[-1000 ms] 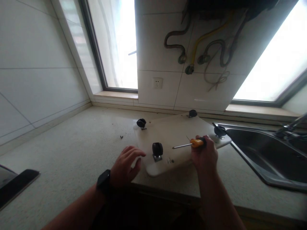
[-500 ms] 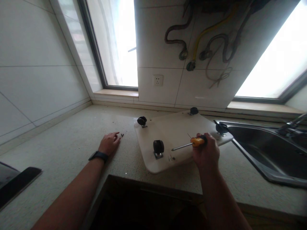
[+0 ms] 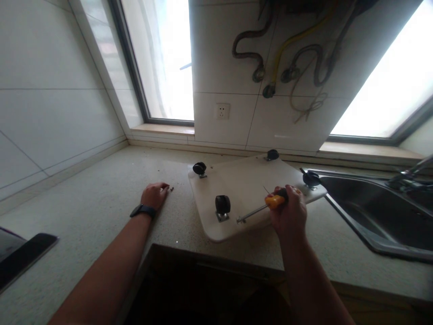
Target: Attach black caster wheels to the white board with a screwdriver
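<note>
My right hand (image 3: 291,212) grips a screwdriver (image 3: 252,212) with a yellow and black handle, its shaft pointing left over a white board (image 3: 250,180). The tip is by several small metal pieces at the board's front edge. Four-cornered and rounded, the board lies with black casters (image 3: 222,205) standing up on metal plates. My left hand (image 3: 154,196), wearing a dark watch, rests on the countertop left of the board. Its fingertips are drawn together at some tiny dark screws (image 3: 172,189); whatever is between them is hidden.
A stone countertop (image 3: 108,198) runs along the tiled wall. At the right, a steel sink (image 3: 365,216) with a faucet (image 3: 411,174) adjoins the board's corner. A dark, flat object (image 3: 30,255) lies at far left. The counter has a dark opening (image 3: 209,289) in front.
The screwdriver's tip has dipped towards the small pieces near the board's front edge, and its handle has tilted. My left fingers have drawn closer together beside the screws.
</note>
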A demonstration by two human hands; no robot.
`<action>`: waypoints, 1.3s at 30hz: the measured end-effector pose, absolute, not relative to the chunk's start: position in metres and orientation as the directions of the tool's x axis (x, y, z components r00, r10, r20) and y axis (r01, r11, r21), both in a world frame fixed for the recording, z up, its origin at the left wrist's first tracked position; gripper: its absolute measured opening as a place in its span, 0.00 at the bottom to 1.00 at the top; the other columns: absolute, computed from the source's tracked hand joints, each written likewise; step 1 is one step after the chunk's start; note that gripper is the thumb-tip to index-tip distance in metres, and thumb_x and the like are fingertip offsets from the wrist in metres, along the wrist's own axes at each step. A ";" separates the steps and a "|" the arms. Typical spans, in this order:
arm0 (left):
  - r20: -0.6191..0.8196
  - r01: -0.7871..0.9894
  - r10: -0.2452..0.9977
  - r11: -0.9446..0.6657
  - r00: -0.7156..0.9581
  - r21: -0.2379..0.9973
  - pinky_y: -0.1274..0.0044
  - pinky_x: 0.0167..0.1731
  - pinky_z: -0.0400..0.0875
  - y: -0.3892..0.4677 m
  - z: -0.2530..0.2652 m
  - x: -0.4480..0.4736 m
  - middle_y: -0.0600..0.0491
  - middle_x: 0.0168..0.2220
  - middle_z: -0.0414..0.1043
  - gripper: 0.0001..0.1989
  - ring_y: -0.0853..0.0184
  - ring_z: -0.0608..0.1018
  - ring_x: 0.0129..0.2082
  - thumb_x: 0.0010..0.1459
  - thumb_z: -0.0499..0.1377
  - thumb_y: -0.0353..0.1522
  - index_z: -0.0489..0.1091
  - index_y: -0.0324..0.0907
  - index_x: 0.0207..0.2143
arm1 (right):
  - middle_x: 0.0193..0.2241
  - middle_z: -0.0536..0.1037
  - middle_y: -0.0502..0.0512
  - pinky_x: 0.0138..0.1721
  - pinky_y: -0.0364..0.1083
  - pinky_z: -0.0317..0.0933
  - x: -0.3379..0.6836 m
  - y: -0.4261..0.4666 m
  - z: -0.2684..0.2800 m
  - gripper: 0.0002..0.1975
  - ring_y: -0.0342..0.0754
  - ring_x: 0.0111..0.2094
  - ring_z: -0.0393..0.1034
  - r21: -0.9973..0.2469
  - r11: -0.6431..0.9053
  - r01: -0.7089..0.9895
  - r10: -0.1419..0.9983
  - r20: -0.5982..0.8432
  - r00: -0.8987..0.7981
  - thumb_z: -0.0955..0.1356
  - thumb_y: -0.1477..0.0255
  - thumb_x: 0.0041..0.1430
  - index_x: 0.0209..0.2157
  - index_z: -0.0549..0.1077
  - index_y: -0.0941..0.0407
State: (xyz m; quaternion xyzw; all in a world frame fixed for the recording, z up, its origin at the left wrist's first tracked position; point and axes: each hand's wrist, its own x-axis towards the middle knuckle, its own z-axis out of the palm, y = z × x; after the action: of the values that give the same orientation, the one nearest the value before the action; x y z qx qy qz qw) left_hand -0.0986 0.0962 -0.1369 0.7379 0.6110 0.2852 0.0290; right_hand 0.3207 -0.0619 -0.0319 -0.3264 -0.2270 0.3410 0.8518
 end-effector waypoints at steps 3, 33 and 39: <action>0.407 0.855 0.910 -0.273 0.081 0.440 0.62 0.48 0.71 0.091 -0.135 -0.098 0.42 0.37 0.81 0.18 0.52 0.78 0.40 0.66 0.56 0.39 0.81 0.38 0.45 | 0.26 0.73 0.45 0.23 0.42 0.71 0.319 -0.063 -0.031 0.22 0.43 0.25 0.68 -0.723 0.557 -0.409 0.724 0.181 0.665 0.78 0.65 0.47 0.37 0.65 0.53; 0.192 -0.430 0.799 0.091 0.570 0.898 0.78 0.30 0.70 -0.098 -0.019 0.055 0.54 0.27 0.75 0.13 0.70 0.75 0.28 0.52 0.75 0.41 0.78 0.43 0.30 | 0.30 0.75 0.45 0.30 0.45 0.77 0.274 -0.155 0.006 0.19 0.43 0.28 0.72 -0.715 0.656 -0.242 0.548 0.231 0.804 0.77 0.66 0.54 0.41 0.66 0.49; 0.231 -0.435 0.784 0.055 0.577 0.899 0.77 0.34 0.71 -0.097 -0.020 0.052 0.53 0.30 0.76 0.09 0.69 0.77 0.31 0.56 0.73 0.38 0.79 0.44 0.32 | 0.30 0.74 0.47 0.29 0.46 0.77 0.274 -0.157 0.003 0.16 0.45 0.30 0.72 -0.717 0.667 -0.202 0.528 0.265 0.807 0.75 0.70 0.56 0.41 0.66 0.47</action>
State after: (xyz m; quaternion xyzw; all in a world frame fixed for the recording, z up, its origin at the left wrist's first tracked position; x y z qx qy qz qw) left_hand 0.0518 -0.0972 -0.0203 0.5359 0.1625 0.4305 0.7079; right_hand 0.2737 -0.1568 0.0026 -0.3515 -0.2321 0.2067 0.8831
